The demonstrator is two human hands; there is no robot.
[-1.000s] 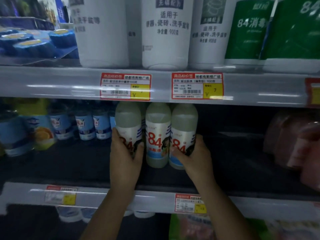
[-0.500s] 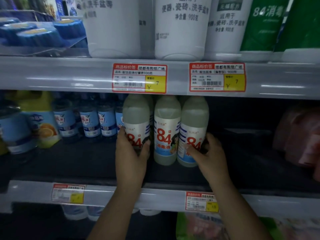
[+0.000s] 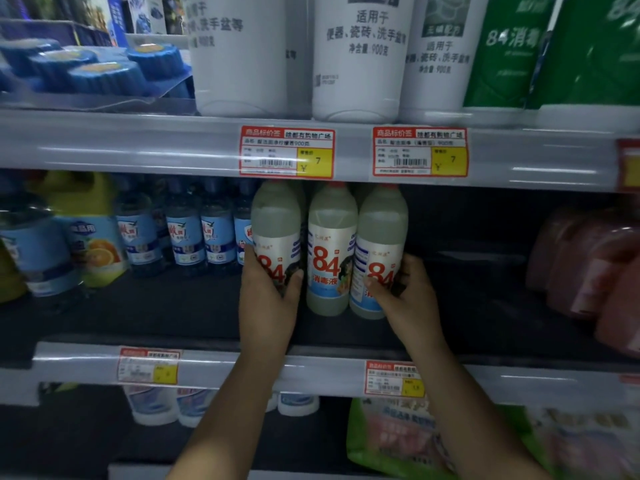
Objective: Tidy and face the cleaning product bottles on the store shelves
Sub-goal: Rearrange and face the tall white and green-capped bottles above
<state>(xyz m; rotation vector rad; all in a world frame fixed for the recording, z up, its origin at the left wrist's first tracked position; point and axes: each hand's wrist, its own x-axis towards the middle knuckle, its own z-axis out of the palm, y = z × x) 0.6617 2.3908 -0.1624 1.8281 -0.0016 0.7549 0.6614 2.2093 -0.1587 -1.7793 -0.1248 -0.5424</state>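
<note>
**Both hands on the outer 84 disinfectant bottles, middle shelf**

On the far left of the middle shelf (image 3: 194, 320) stand a yellow jug with an orange on its label (image 3: 90, 233) and a row of blue-labelled bottles (image 3: 183, 237), set further back and just beside the group being faced. The left hand (image 3: 268, 299) wraps the lower label of the left 84 bottle (image 3: 275, 230), thumb across the front and fingers round the far side. The middle 84 bottle (image 3: 331, 251) stands untouched between the two, its label square to the aisle. The right hand (image 3: 407, 296) pinches the lower part of the right 84 bottle (image 3: 379, 244), thumb on the label front, fingers curled behind; this label looks turned slightly left.

These bottles appear full of liquid, so probably fairly heavy, with stiff walls and a smooth film label that may slip. A low grip round the body, as here, should suit turning them on their bases.

The three bottles touch one another, so twisting one could drag its neighbour. More bottles stand behind them. The upper shelf edge with its price tags (image 3: 287, 155) hangs close above the caps, leaving little room to lift. To the right the shelf is dark, then come pink packs (image 3: 588, 271), well apart.
</note>
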